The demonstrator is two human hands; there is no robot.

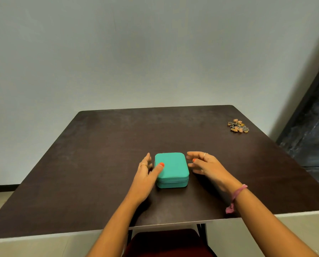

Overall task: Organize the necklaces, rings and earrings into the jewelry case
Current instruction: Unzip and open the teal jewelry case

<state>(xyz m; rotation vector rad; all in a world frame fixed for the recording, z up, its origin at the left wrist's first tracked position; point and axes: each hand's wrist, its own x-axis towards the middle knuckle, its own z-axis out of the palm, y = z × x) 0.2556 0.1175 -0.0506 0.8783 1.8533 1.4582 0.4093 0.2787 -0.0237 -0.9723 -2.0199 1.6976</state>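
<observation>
Two hands flanking one closed jewelry case [171, 169], teal, zipped shut all round, set flat on dark table [99, 154], centred in front of the person and near the front edge. Long axis of case: running roughly away from the body, short sides near and far, zipper seam showing along the near wall. Left hand [145, 169]: against the left side of case, thumb laid on the lid near its left edge, fingers extended along the left wall; not curled round anything, relaxed. Right hand [201, 164]: just beside the right side of case, fingers spread and straight, holding nothing; contact with the case wall not determinable, probably a small gap. Nearer hand: left, already touching. Pile of jewelry [238, 125]: small tangled heap, orange and dark pieces, far right corner of table, well apart from case and from both hands; separate necklaces, rings, earrings not distinguishable at this size. Closer to the right hand than to the left, lying forward and to the right of it. Judged step: case to be steadied and unzipped first, sorting not yet begun. Pink band [236, 196] on right wrist. Dark red seat [166, 242] below table edge.
</observation>
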